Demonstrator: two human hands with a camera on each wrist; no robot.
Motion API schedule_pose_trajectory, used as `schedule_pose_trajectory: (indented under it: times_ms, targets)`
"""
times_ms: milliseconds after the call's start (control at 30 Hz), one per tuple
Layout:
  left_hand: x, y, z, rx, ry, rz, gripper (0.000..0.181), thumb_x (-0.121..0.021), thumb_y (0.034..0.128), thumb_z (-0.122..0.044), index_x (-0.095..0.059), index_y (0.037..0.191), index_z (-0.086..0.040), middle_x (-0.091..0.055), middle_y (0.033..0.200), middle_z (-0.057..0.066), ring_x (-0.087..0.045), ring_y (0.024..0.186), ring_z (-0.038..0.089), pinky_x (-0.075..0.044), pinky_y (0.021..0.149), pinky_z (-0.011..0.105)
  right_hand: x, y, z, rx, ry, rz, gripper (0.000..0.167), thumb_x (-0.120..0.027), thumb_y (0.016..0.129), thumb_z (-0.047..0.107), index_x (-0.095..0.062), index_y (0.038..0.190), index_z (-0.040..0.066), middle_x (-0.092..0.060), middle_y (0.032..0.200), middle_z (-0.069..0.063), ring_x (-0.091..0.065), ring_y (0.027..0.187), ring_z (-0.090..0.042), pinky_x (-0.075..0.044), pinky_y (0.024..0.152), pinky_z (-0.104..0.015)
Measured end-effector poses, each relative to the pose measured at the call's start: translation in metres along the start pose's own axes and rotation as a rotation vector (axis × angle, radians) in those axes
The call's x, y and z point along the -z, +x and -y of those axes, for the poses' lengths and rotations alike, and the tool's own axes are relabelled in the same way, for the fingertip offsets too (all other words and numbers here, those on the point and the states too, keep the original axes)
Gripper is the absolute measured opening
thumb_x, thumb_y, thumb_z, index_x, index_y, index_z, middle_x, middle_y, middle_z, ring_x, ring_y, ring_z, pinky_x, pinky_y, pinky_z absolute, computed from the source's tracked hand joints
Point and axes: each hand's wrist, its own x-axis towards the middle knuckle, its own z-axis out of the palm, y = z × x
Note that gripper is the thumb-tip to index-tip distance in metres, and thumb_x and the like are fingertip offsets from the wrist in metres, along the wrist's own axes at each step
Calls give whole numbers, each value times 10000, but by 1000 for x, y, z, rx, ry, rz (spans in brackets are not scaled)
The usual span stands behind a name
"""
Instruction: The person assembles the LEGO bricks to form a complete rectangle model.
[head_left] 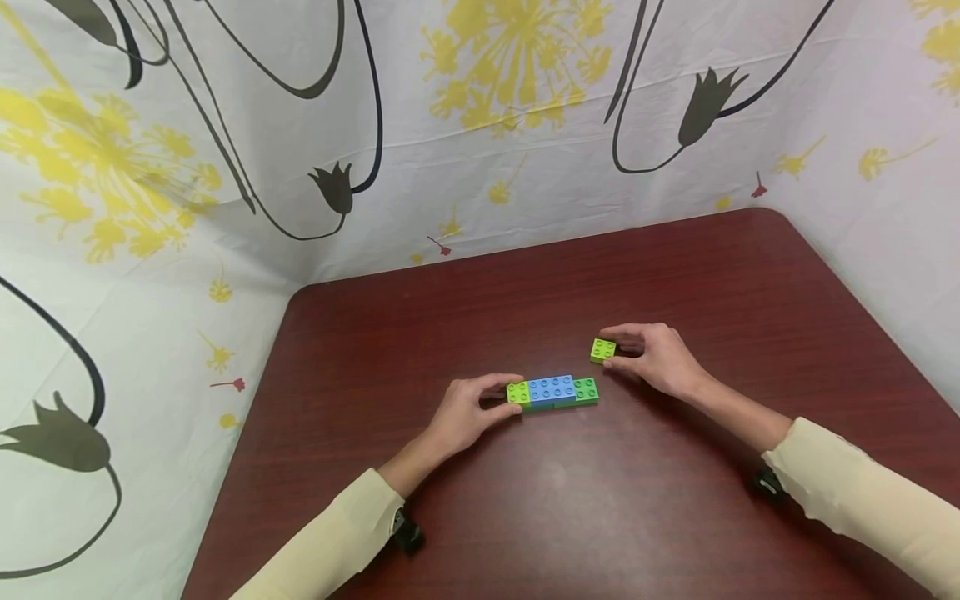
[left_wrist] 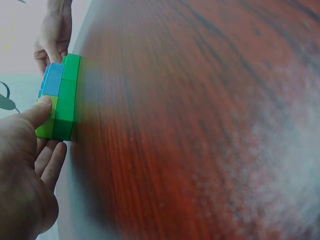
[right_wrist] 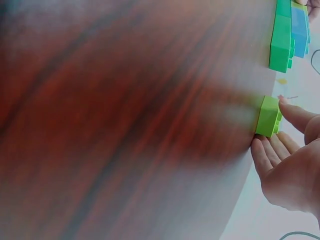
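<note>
On the table lies a row of joined toy building bricks: a lime brick (head_left: 517, 392) and a longer blue brick (head_left: 551, 388) sit on top of green bricks (head_left: 587, 390), whose studs show at the right end. My left hand (head_left: 467, 412) grips the lime end between thumb and fingers; in the left wrist view the thumb presses the lime brick's side. Apart from the row, farther back and to the right, stands a loose lime brick (head_left: 602, 350) with its studs up. My right hand (head_left: 660, 358) holds it by its right side, thumb in front and fingers behind.
The dark red wooden table (head_left: 570, 517) has rounded back corners. White cloth (head_left: 480, 192) with yellow and grey flower prints hangs behind it and along both sides. Beneath each light sleeve (head_left: 330, 533) a small black device shows near the wrist.
</note>
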Motion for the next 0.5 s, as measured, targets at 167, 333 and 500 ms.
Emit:
schedule_pose_trajectory:
  times_ms: [167, 333, 500]
  targets:
    - [0, 0, -1, 7, 3, 2, 456, -857, 924, -204, -734, 1361, -170, -773, 1222, -1, -738, 1039, 47, -598, 880, 252, -1, 1, 2, -5, -23, -8, 471, -838, 910, 26, -693, 1356, -22, -704, 1316, -234, -704, 1184, -408, -572, 970, -566]
    - [1, 0, -2, 12, 10, 8, 456, -853, 929, -204, -730, 1365, -157, -769, 1233, 3, -736, 1045, 50, -598, 884, 254, -1, 2, 3, -6, -38, -15, 431, -824, 923, 22, -709, 1338, -14, -708, 1302, -242, -707, 1171, -417, -575, 957, -576]
    - [1, 0, -2, 14, 10, 9, 453, -852, 929, -199, -730, 1364, -156, -769, 1233, 9, -737, 1047, 58, -600, 887, 261, -1, 2, 4, 5, -37, -22, 413, -822, 925, 14, -717, 1323, -17, -715, 1283, -248, -713, 1158, -419, -582, 943, -576]
